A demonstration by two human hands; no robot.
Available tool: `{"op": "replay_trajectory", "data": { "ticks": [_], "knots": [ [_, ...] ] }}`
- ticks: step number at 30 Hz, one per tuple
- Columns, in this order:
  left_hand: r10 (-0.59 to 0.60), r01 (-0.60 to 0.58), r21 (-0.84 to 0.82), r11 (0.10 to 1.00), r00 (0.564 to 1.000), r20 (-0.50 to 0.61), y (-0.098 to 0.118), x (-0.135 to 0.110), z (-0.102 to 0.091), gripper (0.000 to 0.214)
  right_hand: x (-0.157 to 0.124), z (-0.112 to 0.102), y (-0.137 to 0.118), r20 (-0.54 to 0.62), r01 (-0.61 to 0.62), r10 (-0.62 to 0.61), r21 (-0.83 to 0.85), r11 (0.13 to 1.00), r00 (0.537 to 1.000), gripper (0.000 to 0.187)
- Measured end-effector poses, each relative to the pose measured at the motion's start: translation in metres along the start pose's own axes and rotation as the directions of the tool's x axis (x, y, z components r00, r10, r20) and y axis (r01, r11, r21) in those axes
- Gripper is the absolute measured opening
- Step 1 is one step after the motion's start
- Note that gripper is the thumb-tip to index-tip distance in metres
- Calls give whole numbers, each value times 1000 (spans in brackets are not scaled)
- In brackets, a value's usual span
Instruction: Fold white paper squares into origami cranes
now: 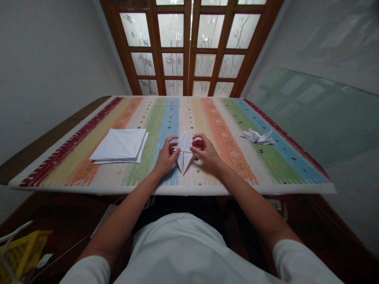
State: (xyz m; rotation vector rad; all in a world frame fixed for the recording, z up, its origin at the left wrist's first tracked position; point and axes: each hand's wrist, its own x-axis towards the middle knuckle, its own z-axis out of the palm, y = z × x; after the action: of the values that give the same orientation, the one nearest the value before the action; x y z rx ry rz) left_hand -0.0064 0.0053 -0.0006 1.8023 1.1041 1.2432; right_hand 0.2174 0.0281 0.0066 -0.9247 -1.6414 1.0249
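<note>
A white, partly folded paper piece (184,152) lies near the front middle of a striped, many-coloured table mat (225,130); it has a kite-like shape with one point towards me. My left hand (166,154) pinches its left edge with curled fingers. My right hand (205,150) pinches its right edge the same way. Both hands rest on the mat with the paper between them.
A stack of flat white paper sheets (121,145) lies on the mat to the left. A finished white folded paper figure (257,136) sits at the right. Wooden doors with frosted panes (189,47) stand behind the table. A yellow object (20,252) lies low at the left.
</note>
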Motion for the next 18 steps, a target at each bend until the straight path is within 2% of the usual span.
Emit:
{"op": "replay_trajectory", "data": {
  "ticks": [4,7,9,12,14,16,18],
  "knots": [
    [39,-35,99,994,998,-39,3,1,-2,25,0,-1,-2,-79,59,-72,-156,986,994,20],
    [117,-109,256,961,993,-18,3,1,-3,32,1,-4,2,-112,15,-48,-275,961,993,20],
    [140,-154,361,920,988,64,2,-1,-3,34,0,-6,5,-77,-25,-6,-388,921,997,18],
    [104,-207,432,878,963,249,0,-3,-1,22,-2,-11,8,21,-44,68,-562,826,997,17],
    [82,-230,449,863,942,325,0,-4,1,20,-3,-14,8,61,-7,56,-612,791,997,13],
    [83,-251,467,848,933,350,1,-5,2,23,-3,-16,6,96,90,-40,-605,791,995,7],
    [94,-271,485,831,929,358,2,-5,2,25,-3,-18,4,161,212,-146,-564,798,976,13]
  ]
}}
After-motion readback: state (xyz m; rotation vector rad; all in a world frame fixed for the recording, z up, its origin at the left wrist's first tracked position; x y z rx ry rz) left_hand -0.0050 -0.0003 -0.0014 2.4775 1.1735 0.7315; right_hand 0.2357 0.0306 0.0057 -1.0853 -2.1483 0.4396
